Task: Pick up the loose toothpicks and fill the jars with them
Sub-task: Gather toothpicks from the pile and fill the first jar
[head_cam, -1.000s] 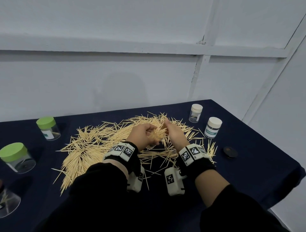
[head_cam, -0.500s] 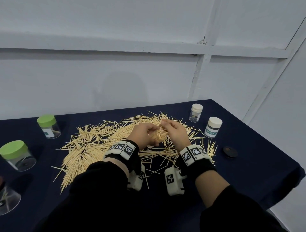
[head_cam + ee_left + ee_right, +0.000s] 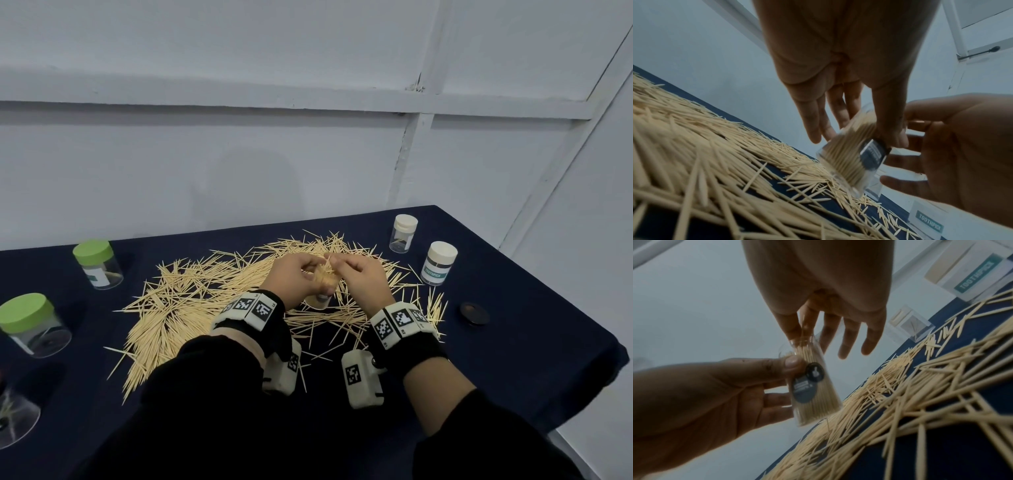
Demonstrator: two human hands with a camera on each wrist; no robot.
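My left hand (image 3: pixel 299 275) holds a small clear jar (image 3: pixel 318 298) tilted over the middle of the pile, thumb (image 3: pixel 892 134) beside its dark label (image 3: pixel 805 386). The jar (image 3: pixel 846 155) is packed with toothpicks. My right hand (image 3: pixel 344 269) is at the jar's mouth. Its thumb and forefinger pinch a few toothpicks (image 3: pixel 803 332) that stick out of the opening, while its other fingers (image 3: pixel 845 345) are stretched out. Loose toothpicks (image 3: pixel 191 301) lie in a wide heap on the dark blue tablecloth (image 3: pixel 513 342).
Two green-lidded jars (image 3: pixel 97 263) (image 3: pixel 32 323) and an open clear jar (image 3: pixel 13 421) stand at the left. Two white-lidded jars (image 3: pixel 404 233) (image 3: pixel 439 263) stand at the right, and a black lid (image 3: pixel 474 313) lies near the right edge. A white wall runs behind the table.
Both hands stay above the pile with the jar in the left one. The right fingertips have shifted slightly left onto the jar's mouth.
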